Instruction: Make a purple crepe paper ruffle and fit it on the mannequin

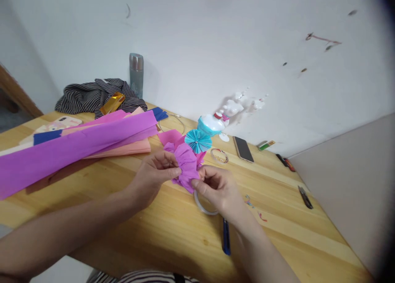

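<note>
Presently, the grip of the left hand and that of the right hand both pinch the gathered purple paper, which is held over the bench just beside a turquoise paper rosette, while a pale ring and a blue cutter lie near the right hand.

One purple ruffle, one rosette, two phones
</note>
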`<state>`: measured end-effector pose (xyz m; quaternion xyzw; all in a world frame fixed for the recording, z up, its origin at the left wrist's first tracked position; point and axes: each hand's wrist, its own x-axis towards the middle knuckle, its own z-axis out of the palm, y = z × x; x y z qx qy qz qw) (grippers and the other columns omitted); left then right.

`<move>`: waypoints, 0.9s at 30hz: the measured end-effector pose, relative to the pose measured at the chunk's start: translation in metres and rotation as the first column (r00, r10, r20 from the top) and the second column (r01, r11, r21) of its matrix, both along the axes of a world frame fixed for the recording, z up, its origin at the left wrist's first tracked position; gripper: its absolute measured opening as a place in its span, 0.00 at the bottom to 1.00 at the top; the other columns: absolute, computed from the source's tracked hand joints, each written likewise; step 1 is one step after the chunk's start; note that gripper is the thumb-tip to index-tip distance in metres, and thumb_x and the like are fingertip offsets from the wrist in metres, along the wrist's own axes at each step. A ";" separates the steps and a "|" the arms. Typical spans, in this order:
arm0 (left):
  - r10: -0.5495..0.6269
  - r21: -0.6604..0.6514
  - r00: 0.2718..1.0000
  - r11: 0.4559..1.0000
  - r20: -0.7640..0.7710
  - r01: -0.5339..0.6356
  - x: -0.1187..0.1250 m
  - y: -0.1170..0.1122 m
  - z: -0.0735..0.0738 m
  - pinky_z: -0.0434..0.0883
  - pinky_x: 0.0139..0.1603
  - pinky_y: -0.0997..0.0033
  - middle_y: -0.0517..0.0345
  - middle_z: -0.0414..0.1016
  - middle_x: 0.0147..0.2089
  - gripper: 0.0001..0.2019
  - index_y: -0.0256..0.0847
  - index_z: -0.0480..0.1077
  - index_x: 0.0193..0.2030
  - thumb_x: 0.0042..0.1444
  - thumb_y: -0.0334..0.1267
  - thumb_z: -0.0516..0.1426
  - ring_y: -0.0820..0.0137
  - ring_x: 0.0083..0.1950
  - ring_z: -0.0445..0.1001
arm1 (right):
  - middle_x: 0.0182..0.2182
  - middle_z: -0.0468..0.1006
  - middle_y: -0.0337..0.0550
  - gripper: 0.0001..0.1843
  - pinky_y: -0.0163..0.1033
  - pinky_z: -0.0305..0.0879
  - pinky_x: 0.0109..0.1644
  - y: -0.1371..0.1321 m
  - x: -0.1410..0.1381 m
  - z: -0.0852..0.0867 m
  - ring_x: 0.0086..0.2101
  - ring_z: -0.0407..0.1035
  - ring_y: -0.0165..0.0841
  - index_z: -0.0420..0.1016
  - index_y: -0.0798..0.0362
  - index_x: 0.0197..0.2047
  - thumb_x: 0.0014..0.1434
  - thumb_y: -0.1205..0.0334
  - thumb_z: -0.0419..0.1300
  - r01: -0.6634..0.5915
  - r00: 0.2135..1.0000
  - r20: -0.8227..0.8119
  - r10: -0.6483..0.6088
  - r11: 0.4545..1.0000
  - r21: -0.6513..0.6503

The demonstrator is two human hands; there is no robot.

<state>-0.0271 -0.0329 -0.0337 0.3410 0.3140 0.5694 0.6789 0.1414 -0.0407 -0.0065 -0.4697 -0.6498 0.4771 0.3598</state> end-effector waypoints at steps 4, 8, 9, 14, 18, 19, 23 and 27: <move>0.000 0.000 1.000 1.000 0.001 0.000 0.000 0.001 0.000 0.68 0.29 0.75 0.59 0.75 0.25 0.09 0.35 0.75 0.27 0.38 0.31 0.68 0.75 0.26 0.71 | 0.17 0.60 0.33 0.16 0.33 0.49 0.23 -0.001 0.000 0.004 0.19 0.52 0.25 0.63 0.52 0.21 0.48 0.54 0.64 -0.011 1.000 -0.007 0.011 1.000 0.001; -0.017 -0.017 1.000 1.000 0.019 0.017 0.000 0.000 0.000 0.67 0.28 0.77 0.60 0.75 0.25 0.10 0.35 0.75 0.28 0.37 0.29 0.69 0.76 0.26 0.70 | 0.16 0.61 0.33 0.14 0.33 0.50 0.22 -0.004 -0.001 0.005 0.19 0.53 0.25 0.64 0.52 0.21 0.50 0.56 0.62 0.026 0.999 0.017 -0.027 0.995 0.092; -0.026 -0.025 0.999 0.999 0.023 0.026 0.000 -0.001 0.000 0.67 0.28 0.77 0.60 0.75 0.25 0.10 0.35 0.75 0.27 0.37 0.29 0.69 0.76 0.26 0.70 | 0.16 0.61 0.33 0.13 0.33 0.51 0.23 -0.004 0.000 0.004 0.19 0.53 0.25 0.64 0.52 0.21 0.51 0.57 0.61 0.033 0.999 0.033 -0.037 0.991 0.129; -0.038 -0.025 0.998 0.999 0.046 0.039 -0.001 0.000 0.000 0.66 0.30 0.77 0.60 0.74 0.25 0.09 0.35 0.75 0.27 0.37 0.29 0.69 0.76 0.26 0.69 | 0.16 0.62 0.33 0.12 0.33 0.52 0.24 -0.005 0.001 0.004 0.20 0.55 0.26 0.63 0.52 0.21 0.52 0.63 0.60 0.036 0.993 0.100 -0.068 0.957 0.287; -0.050 -0.026 0.997 0.998 0.058 0.051 -0.001 0.000 -0.001 0.67 0.30 0.76 0.60 0.75 0.25 0.09 0.36 0.76 0.28 0.37 0.30 0.69 0.75 0.27 0.70 | 0.17 0.63 0.33 0.11 0.33 0.55 0.24 -0.005 0.002 0.007 0.20 0.57 0.26 0.65 0.52 0.22 0.53 0.62 0.60 0.048 0.993 0.085 -0.080 0.945 0.323; -0.049 -0.026 0.997 0.998 0.058 0.051 -0.001 0.000 -0.001 0.67 0.30 0.76 0.60 0.75 0.25 0.10 0.36 0.75 0.28 0.37 0.30 0.69 0.75 0.27 0.70 | 0.18 0.64 0.33 0.09 0.33 0.56 0.24 -0.005 0.002 0.008 0.21 0.58 0.27 0.66 0.52 0.24 0.54 0.62 0.60 0.053 0.993 0.086 -0.086 0.941 0.333; -0.041 -0.014 0.998 0.999 0.047 0.042 -0.001 0.001 -0.003 0.66 0.30 0.76 0.60 0.75 0.26 0.10 0.36 0.75 0.28 0.37 0.30 0.69 0.75 0.28 0.70 | 0.20 0.67 0.34 0.08 0.33 0.57 0.25 -0.005 0.001 0.005 0.21 0.59 0.27 0.66 0.52 0.26 0.53 0.62 0.62 0.045 0.985 0.133 -0.106 0.917 0.397; -0.036 -0.009 0.999 0.999 0.024 0.036 -0.001 0.001 -0.004 0.66 0.30 0.77 0.61 0.75 0.25 0.10 0.36 0.74 0.28 0.37 0.29 0.68 0.76 0.27 0.70 | 0.18 0.65 0.34 0.12 0.33 0.55 0.25 -0.005 0.002 0.000 0.20 0.57 0.26 0.64 0.52 0.22 0.55 0.64 0.59 0.057 0.978 0.156 -0.135 0.906 0.420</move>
